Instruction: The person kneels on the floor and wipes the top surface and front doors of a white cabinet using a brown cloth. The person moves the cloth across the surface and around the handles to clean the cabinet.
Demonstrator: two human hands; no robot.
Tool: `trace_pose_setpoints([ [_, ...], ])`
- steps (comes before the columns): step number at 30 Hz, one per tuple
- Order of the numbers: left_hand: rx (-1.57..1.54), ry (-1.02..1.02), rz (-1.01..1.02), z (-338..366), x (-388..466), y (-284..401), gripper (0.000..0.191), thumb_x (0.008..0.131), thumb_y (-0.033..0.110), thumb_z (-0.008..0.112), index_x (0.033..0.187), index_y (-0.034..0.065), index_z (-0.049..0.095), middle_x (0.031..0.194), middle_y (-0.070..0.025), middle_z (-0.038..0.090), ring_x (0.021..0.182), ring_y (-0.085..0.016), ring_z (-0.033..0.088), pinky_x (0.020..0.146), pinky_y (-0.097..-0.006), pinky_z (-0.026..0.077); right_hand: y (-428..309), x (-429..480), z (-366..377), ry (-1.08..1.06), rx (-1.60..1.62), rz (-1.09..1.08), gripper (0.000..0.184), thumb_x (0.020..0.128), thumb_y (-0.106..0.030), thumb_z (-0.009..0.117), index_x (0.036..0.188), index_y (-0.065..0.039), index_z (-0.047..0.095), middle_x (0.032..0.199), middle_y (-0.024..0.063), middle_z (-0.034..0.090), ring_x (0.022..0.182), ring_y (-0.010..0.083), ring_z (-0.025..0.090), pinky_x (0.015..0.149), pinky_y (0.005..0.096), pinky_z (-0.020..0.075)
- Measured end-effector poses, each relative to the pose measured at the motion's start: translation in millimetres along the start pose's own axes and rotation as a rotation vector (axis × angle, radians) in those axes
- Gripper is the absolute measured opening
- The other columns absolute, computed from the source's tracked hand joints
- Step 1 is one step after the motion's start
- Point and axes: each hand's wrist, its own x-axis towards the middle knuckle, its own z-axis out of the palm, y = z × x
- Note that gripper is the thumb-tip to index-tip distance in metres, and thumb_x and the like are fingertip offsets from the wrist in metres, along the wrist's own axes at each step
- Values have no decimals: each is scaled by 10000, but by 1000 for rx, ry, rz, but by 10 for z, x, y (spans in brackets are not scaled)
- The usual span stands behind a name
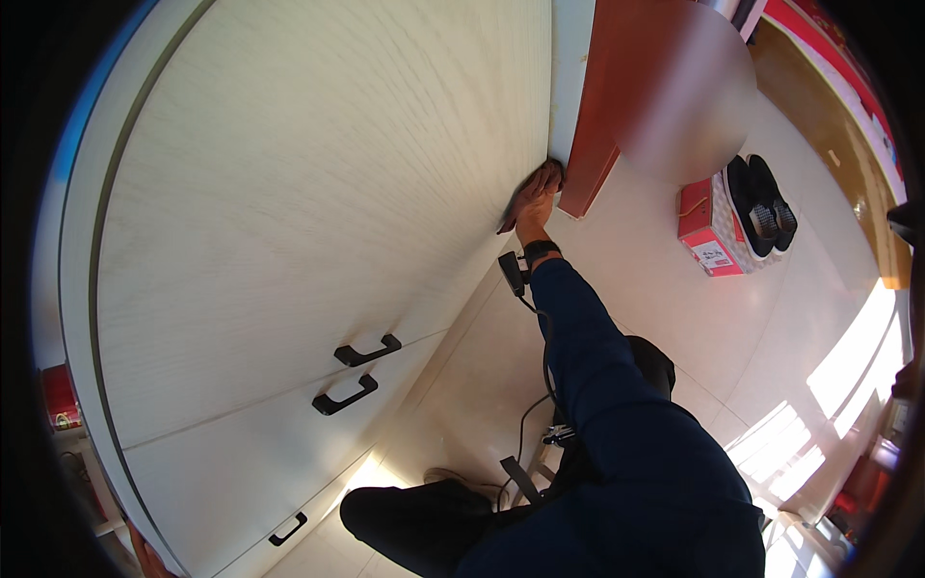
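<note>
My right hand (536, 196) presses a dark reddish-brown cloth (524, 193) against the far end of a white wood-grain cabinet door (311, 188), low down beside a reddish-brown door frame (587, 173). A black strap with a small cabled device sits around that wrist. At the lower left rim, part of my left hand (147, 553) shows at the cabinet's near edge; most of it is cut off, so its fingers cannot be made out. Black bar handles (368, 352) are fixed on the cabinet doors, nearer to me than the cloth.
A pair of black slip-on shoes (761, 206) rests on a pink and white box (712, 231) on the tiled floor at the right. My bent leg (412, 516) is beside the cabinet's base. A cable (522, 433) hangs near my knees. Brown furniture (845, 144) stands at the upper right.
</note>
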Motion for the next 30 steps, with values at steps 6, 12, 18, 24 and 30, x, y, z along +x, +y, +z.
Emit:
trace_pose_setpoints([
  [6, 159, 3, 102, -153, -116, -318, 482, 1136, 288, 384, 1499, 14, 543, 1536, -150, 548, 1373, -283, 556, 1175, -400, 413, -60, 253, 971, 139, -528, -93, 798, 1055, -560, 374, 1680, -120, 144, 1740, 98, 157, 1595, 283, 131, 1282, 361, 157],
  [12, 219, 1, 91, -81, -118, -38, 483, 1134, 295, 392, 1490, 11, 553, 1531, -154, 551, 1364, -286, 564, 1163, -402, 426, -16, -55, 732, -176, 1517, 483, 637, 1048, -450, 454, 1568, -107, 322, 1547, 144, 393, 1416, 318, 367, 1132, 384, 328],
  [18, -200, 84, -263, 61, 24, 446, 488, 1132, 310, 411, 1478, 3, 565, 1490, -150, 589, 1320, -262, 589, 1136, -376, 439, -181, -449, 130, -27, 1766, 690, 572, 1049, -410, 497, 1542, -134, 409, 1418, 208, 586, 1300, 377, 560, 1032, 438, 467],
  [24, -292, 78, -224, 144, 102, 469, 488, 1129, 309, 424, 1450, -20, 586, 1421, -142, 640, 1285, -244, 599, 1121, -352, 437, -381, -970, -1412, 600, 1669, 219, 694, 1071, -439, 393, 1613, -20, 289, 1419, 257, 605, 1284, 419, 590, 1084, 432, 461],
  [30, -190, 94, -183, 169, 108, 473, 504, 1133, 328, 410, 1407, -43, 613, 1393, -158, 656, 1269, -257, 611, 1115, -347, 439, -443, -1816, -3285, 770, 1708, -232, 629, 1030, -226, 442, 1566, 62, 282, 1532, 295, 386, 1402, 432, 393, 1187, 475, 297],
])
